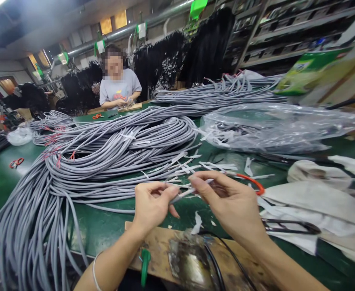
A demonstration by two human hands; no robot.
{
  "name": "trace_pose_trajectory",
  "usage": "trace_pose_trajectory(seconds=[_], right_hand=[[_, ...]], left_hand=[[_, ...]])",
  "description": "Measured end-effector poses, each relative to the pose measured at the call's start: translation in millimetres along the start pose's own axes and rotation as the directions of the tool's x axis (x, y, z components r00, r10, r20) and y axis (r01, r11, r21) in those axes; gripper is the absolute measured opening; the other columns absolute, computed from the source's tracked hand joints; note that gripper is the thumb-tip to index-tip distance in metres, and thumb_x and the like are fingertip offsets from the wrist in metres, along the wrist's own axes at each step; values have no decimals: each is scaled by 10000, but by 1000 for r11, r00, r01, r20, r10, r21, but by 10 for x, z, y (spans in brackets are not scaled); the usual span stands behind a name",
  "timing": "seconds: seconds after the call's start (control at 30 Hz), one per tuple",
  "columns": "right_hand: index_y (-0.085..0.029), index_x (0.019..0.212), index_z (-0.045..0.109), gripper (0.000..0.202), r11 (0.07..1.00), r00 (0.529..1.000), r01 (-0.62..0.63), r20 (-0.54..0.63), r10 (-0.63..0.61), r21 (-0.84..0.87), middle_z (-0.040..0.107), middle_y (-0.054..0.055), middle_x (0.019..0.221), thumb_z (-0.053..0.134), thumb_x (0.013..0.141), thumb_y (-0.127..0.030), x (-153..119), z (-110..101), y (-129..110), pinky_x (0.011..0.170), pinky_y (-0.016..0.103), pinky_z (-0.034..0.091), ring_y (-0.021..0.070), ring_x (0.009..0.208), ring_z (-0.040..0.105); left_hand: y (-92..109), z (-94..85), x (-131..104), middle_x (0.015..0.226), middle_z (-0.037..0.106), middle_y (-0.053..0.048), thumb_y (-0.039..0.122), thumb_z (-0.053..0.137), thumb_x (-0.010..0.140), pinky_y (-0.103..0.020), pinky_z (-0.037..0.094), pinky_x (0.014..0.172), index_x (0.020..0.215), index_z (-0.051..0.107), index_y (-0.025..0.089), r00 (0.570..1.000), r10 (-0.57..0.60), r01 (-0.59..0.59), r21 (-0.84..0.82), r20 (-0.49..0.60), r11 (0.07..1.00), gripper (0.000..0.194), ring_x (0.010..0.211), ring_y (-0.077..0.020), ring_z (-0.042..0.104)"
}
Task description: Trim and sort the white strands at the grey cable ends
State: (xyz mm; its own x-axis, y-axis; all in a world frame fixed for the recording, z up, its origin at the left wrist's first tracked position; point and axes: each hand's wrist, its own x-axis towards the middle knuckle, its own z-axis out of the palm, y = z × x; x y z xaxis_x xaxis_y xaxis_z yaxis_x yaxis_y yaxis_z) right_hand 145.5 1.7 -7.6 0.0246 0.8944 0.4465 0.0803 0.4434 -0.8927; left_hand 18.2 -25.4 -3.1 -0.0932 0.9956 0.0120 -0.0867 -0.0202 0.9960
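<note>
My left hand (154, 202) pinches the end of a grey cable (113, 209) between thumb and forefinger. Opposite it, the fingertips of my right hand (228, 200) close on the pale stripped end (187, 193) of the same cable. An orange scissor handle (257, 182) shows behind my right hand; whether the fingers also hold it cannot be seen. Just beyond both hands lie white-ended cables (180, 166) and loose white strips (219, 166). A large bundle of grey cables (119, 149) spreads to the left, some with red wire ends.
Below my hands is a stained wooden board (156, 246) with a green clip (145, 262). A transparent plastic bag (274, 125) and pale cloth (319, 198) lie right on the green table (88, 230). Orange-handled scissors (16, 163) rest left. A person (119, 87) works across the table.
</note>
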Motion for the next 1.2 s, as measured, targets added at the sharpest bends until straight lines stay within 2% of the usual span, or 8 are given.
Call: trace_pose_trajectory(seconds=[0.27,0.37,0.47,0.6,0.77,0.93,1.03,1.2], right_hand=[[-191,914,564,410,981,975,-172,155,157,90,487,-61,403,637,692,-528,-4,22,-5,368,217,339,107,368,450],[-181,762,589,372,975,941,-217,274,197,44,511,-34,422,704,608,-499,-11,43,-26,374,213,339,97,380,445],[-167,615,610,318,983,919,-185,351,178,-12,540,6,458,669,633,-479,-17,58,-50,379,218,325,89,395,425],[-158,631,650,281,991,923,-130,362,127,-17,481,-14,427,614,681,-432,-14,48,-63,366,220,262,74,383,343],[-155,631,652,292,986,907,-163,391,159,-23,455,-18,426,599,672,-439,-5,30,-47,370,227,252,79,387,333],[-157,609,639,313,971,889,-228,389,240,-78,466,-9,454,598,620,-467,12,49,-42,386,230,268,85,410,338],[-163,579,639,323,967,883,-200,400,247,-157,515,13,473,577,624,-476,41,36,-20,406,235,290,97,430,374],[-197,546,617,232,937,983,-69,134,122,-342,530,12,434,529,630,-395,109,-94,96,424,248,327,120,411,433]], left_hand=[[-69,-37,48,507,559,28,627,605,653,-132,266,240,644,402,178,1000,-9,10,-53,11,999,493,257,-72,468],[-67,-62,73,446,489,68,624,609,669,-118,257,251,649,408,171,999,50,-50,-82,1,995,496,249,-48,424],[-44,-71,87,454,471,72,626,630,654,-118,236,257,653,449,151,997,78,-76,-116,14,990,509,248,-26,383],[-14,-83,82,553,546,22,615,656,639,-137,234,274,661,482,135,994,87,-72,-190,71,979,512,281,-26,404],[-10,-158,73,644,622,-24,395,747,613,-153,284,346,822,632,98,974,111,-49,-292,198,955,381,374,-37,454],[-13,-201,90,547,576,-1,339,763,608,-162,245,358,844,692,94,972,121,-52,-320,199,946,348,377,-37,417],[-25,-185,101,566,580,-8,358,772,615,-159,216,358,839,718,100,974,129,-64,-321,187,945,346,367,-21,394],[-40,-146,98,611,613,-35,399,796,587,-166,211,352,808,730,97,977,102,-43,-297,186,954,380,354,-15,383]])
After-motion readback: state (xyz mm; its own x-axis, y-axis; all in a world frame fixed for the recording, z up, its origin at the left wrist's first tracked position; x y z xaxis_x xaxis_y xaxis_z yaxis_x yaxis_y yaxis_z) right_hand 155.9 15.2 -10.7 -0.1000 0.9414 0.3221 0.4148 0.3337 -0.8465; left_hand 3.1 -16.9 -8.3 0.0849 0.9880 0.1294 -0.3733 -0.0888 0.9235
